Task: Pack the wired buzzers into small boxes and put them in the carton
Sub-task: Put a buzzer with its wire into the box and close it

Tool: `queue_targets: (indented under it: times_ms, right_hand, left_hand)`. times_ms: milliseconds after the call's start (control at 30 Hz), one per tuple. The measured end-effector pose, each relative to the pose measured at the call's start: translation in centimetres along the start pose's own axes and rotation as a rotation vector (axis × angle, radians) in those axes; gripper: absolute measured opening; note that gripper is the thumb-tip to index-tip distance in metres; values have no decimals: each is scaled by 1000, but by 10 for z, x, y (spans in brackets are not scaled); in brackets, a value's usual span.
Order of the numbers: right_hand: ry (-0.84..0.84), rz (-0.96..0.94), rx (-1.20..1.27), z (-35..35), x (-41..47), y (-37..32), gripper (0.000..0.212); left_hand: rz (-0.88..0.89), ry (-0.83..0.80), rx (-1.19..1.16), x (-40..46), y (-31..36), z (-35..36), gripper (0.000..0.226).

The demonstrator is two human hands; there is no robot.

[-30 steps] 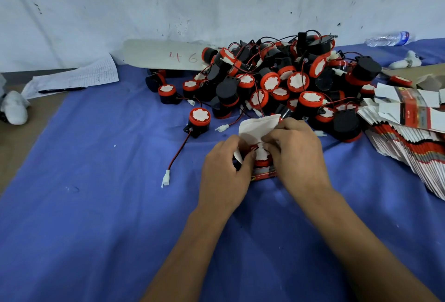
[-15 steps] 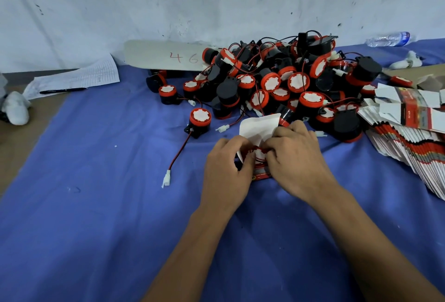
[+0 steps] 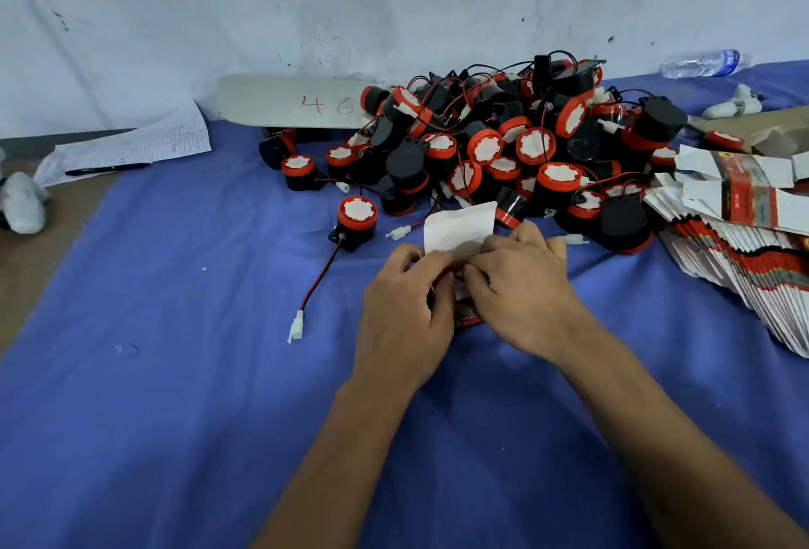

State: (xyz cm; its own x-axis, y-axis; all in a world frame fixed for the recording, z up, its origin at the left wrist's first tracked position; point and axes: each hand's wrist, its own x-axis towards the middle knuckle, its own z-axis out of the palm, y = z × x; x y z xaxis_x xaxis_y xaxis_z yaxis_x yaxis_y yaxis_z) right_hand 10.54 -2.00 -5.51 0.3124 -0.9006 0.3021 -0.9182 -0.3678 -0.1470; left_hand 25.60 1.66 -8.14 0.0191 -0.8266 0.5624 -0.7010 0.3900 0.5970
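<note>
Both hands are gripping a small box on the blue cloth: left hand and right hand are curling round it, its white flap standing up. The buzzer pile is lying just behind.

Dozens of piled buzzers, one loose buzzer, two hands, one pen, one bottle

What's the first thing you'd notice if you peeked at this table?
A big heap of red-and-black buzzers with tangled wires, piled against the wall. In front of it, the left hand and right hand hold a small box on the blue cloth.
</note>
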Motion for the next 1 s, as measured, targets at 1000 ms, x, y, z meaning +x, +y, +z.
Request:
queue_targets:
  times_ms: [1000]
  right_hand:
    - [52, 186, 993, 11, 1, 14, 48]
  left_hand:
    - [-7, -45, -1, -1, -4, 2, 20]
